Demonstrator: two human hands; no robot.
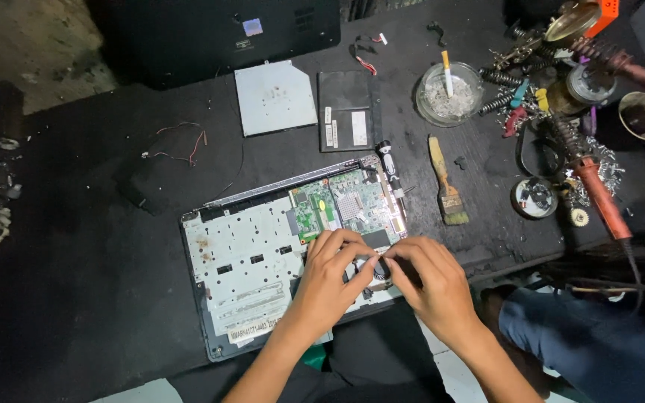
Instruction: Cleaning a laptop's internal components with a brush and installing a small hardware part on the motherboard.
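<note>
An opened laptop chassis (248,261) lies on the black worktable, its silver inner frame bare on the left and a green circuit board (345,205) at its upper right. My left hand (330,276) and my right hand (431,276) meet over the chassis's lower right corner, fingertips pinched together on a small dark part around the fan area (377,267). What the fingers grip is mostly hidden by the hands themselves.
A screwdriver (390,168) lies along the chassis's right edge, a brush (446,183) beside it. Behind are a silver drive (274,97), a black cover (349,108), an ashtray (449,93) and a laptop base (218,33). Soldering irons and tools crowd the right (599,190).
</note>
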